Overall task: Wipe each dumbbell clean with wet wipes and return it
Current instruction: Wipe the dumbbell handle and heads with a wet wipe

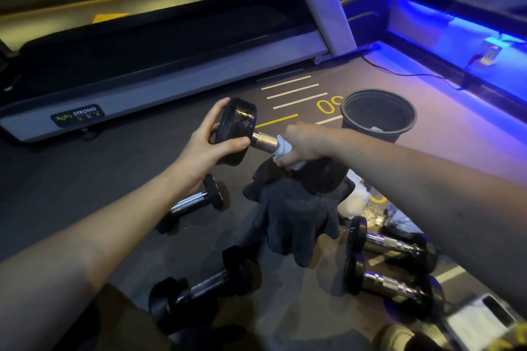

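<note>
The left hand [212,142] grips one head of the dumbbell [245,134] to steady it (far head propped on a dark cloth [296,208]), while the right hand [306,142] curls its fingers, pinching a wet wipe [283,149] around the handle to rub it

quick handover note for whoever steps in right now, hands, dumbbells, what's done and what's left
Left hand grips one black end of the raised dumbbell.
Right hand holds a white wet wipe wrapped on its metal handle, mid-wipe; the other end rests on a dark cloth on the floor.
Four more dumbbells lie on the floor: two on the left, two on the right.
A black bin beyond holds something white.
Which floor dumbbells are already wiped cannot be told.
Left: finish this handle, return the dumbbell, check the rest.
</note>
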